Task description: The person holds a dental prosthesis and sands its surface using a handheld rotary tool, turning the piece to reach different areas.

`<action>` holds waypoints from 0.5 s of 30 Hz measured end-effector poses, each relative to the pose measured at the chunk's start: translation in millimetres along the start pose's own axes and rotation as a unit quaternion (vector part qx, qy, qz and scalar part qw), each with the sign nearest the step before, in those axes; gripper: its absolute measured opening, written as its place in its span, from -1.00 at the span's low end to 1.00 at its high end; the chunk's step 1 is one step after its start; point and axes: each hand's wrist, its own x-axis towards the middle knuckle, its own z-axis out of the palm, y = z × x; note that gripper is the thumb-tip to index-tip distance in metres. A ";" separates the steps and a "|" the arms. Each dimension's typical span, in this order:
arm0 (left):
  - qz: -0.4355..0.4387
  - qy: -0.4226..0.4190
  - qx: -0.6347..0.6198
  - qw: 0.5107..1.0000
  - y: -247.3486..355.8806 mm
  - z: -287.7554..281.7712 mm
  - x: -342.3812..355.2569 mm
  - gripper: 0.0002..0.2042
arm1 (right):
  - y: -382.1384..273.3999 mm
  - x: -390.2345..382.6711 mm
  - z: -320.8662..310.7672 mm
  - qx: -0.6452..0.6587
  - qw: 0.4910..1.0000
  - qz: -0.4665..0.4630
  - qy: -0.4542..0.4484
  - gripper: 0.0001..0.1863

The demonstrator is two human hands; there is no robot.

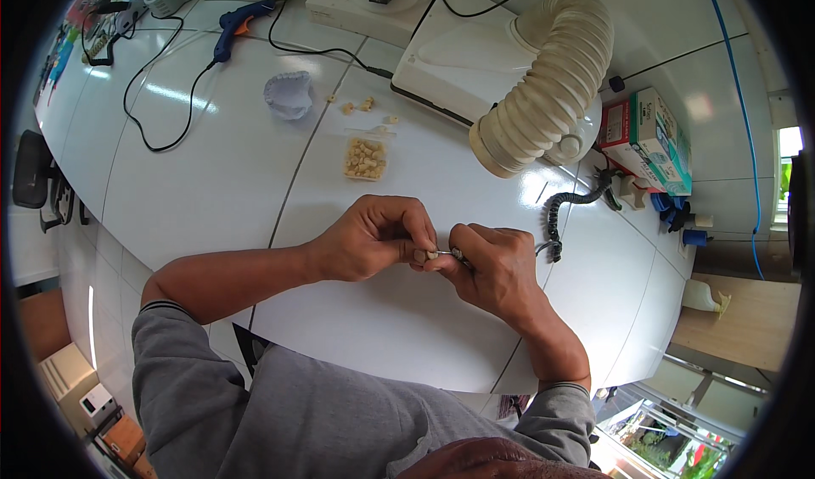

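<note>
Above the near part of the white tiled table, my two hands meet. Between thumb and fingers, my left hand pinches a small cream-coloured tooth. My right hand is closed around a slim metal rotary handpiece, mostly hidden by the fingers. Its thin tip reaches the tooth; whether they touch I cannot tell. Beyond my hands lies a clear plastic bag full of similar cream teeth. A few loose teeth are scattered behind it, and a whitish dental cast sits to their left.
A white machine with a ribbed cream hose stands at the back right. Right of my right hand runs a black coiled cord. Boxes stand farther right. A blue glue gun and its cable lie at the back left.
</note>
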 end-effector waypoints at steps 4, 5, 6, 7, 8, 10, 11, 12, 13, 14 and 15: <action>0.004 0.000 0.004 1.000 0.2 1.2 0.2 -0.85 | -2.4 -0.2 -2.9 -0.002 1.000 0.004 -0.009 -0.41; 0.006 0.000 0.003 1.000 -0.2 1.4 -0.2 -0.85 | -2.7 -0.4 -2.7 -0.002 1.000 0.004 -0.009 -0.41; 0.006 0.000 0.003 1.000 -0.6 0.7 -0.1 -0.85 | -2.6 0.1 -2.3 -0.003 1.000 0.008 -0.010 -0.40; 0.005 0.000 0.001 1.000 -1.6 -0.3 -0.1 -0.85 | -2.4 0.6 -1.6 -0.003 1.000 0.013 -0.011 -0.40; 0.005 0.000 -0.001 1.000 -2.5 -1.2 -0.2 -0.85 | -1.8 0.9 -0.5 -0.003 1.000 0.012 -0.012 -0.40; 0.002 0.000 0.000 1.000 -0.4 0.2 -0.1 -0.85 | -1.7 0.5 -1.3 0.000 1.000 0.010 -0.006 -0.40; 0.000 0.002 0.001 1.000 0.8 1.0 0.1 -0.84 | -1.3 0.0 -1.6 -0.001 1.000 0.010 -0.004 -0.40; 0.000 0.002 0.001 1.000 0.9 0.5 0.4 -0.84 | -0.1 -0.1 -0.4 0.001 1.000 0.008 -0.006 -0.40; 0.000 0.002 0.002 1.000 1.4 0.1 0.8 -0.84 | 0.8 0.1 0.5 0.003 1.000 0.005 -0.007 -0.40; 0.000 0.001 0.004 1.000 1.9 -0.3 1.3 -0.84 | 1.3 0.7 0.9 0.003 1.000 0.005 -0.007 -0.40; 0.000 0.002 0.004 1.000 1.9 -0.4 1.0 -0.84 | 1.3 0.6 1.4 0.006 1.000 0.009 -0.008 -0.40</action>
